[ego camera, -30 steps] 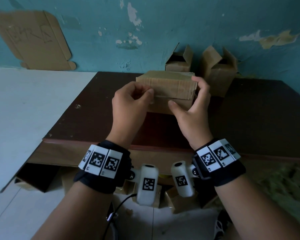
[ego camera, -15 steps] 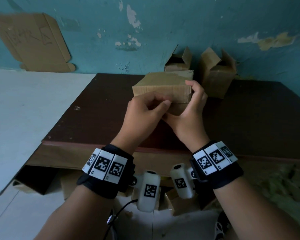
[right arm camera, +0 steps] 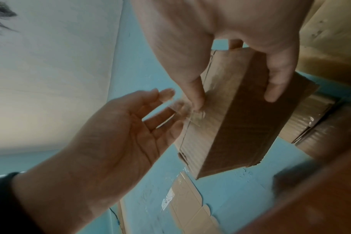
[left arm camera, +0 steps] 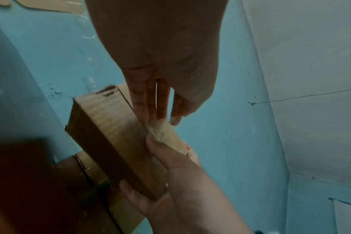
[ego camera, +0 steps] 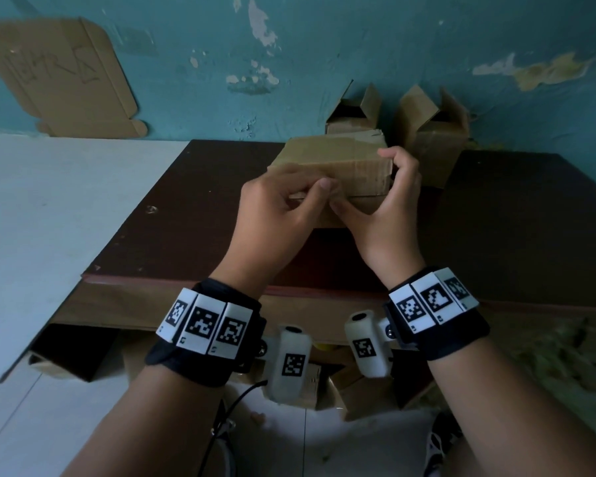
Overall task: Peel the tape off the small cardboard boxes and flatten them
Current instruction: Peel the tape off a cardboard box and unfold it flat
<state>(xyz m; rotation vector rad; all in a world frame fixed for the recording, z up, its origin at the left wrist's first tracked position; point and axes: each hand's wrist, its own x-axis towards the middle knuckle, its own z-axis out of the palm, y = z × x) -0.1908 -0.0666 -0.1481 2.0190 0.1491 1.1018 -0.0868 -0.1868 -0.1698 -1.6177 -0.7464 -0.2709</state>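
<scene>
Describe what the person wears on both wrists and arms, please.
Bare forearms. Each wrist carries a black band with white square tags printed in black patterns. A small white camera hangs under each, also tagged. A black cable runs from the left one.

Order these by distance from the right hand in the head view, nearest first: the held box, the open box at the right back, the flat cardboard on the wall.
1. Held box: gripped by the right hand.
2. Open box: just behind, by the wall.
3. Flat cardboard: far left, on the wall.
</scene>
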